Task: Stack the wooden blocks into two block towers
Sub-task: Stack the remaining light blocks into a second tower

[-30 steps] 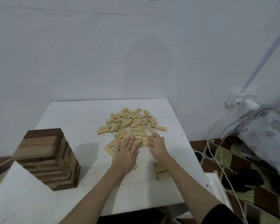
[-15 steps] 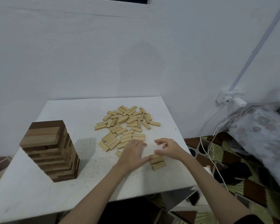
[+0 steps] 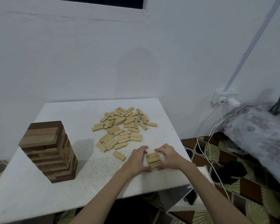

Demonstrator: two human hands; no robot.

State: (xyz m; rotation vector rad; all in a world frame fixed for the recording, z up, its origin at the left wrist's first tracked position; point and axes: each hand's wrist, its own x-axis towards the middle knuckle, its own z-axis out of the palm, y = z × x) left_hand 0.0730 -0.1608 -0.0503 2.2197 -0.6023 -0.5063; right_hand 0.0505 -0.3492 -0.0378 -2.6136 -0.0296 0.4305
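Note:
A tall tower of dark and light wooden blocks point(image 3: 50, 152) stands at the left of the white table point(image 3: 71, 191). Several pale loose blocks point(image 3: 124, 125) lie scattered at the table's middle and back. One stray block point(image 3: 119, 156) lies apart, nearer to me. Near the right front edge sits a low stack of pale blocks point(image 3: 153, 160). My left hand point(image 3: 137, 160) presses its left side and my right hand point(image 3: 167, 156) its right side, fingers curled around it.
A white wall rises right behind the table. To the right, a wall socket point(image 3: 225, 98) feeds white cables point(image 3: 207, 143) that hang to the patterned floor. A grey patterned cushion point(image 3: 262, 131) lies at the far right. A white box point(image 3: 192, 199) stands under the table's right corner.
Both hands drew back from the loose pile to the small stack near the right front edge and now enclose it from both sides. The camera tilted up slightly.

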